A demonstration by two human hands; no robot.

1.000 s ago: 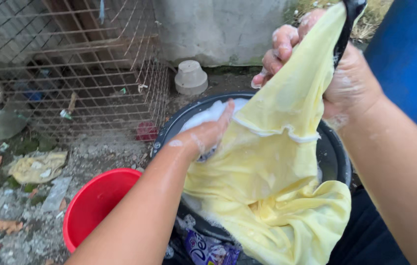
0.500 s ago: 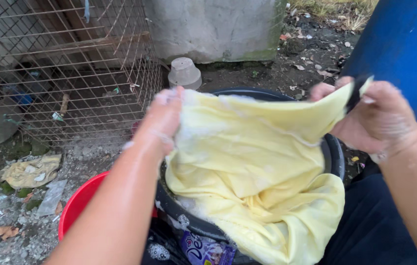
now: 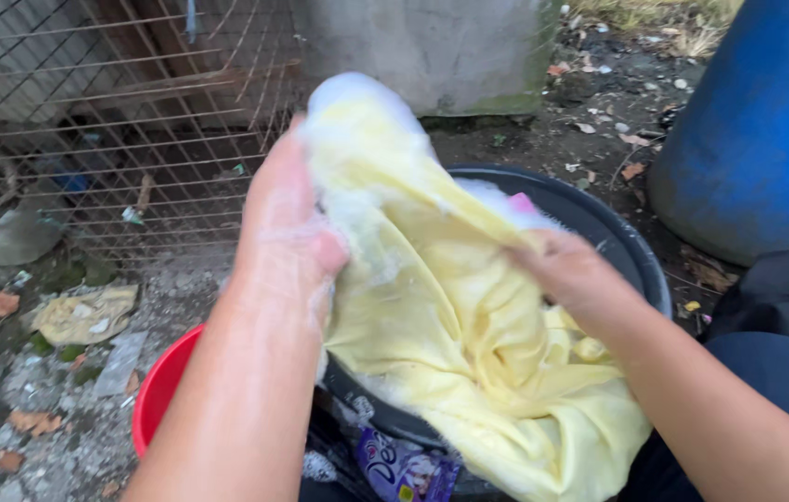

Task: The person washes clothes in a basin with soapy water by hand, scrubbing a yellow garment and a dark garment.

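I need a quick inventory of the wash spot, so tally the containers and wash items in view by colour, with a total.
Yellow: 1, the soapy yellow garment, held by the left hand and the right hand
Black: 1, the black basin
Red: 1, the red bucket
Blue: 1, the blue drum
Purple: 1, the purple sachet
Total: 5

There is one camera. It sits on the person's head and looks down and a bit forward. It is very close to the left hand (image 3: 288, 218), the right hand (image 3: 573, 274) and the basin (image 3: 631, 251). Farther off it sees the cage (image 3: 116, 112) and wall (image 3: 422, 51).
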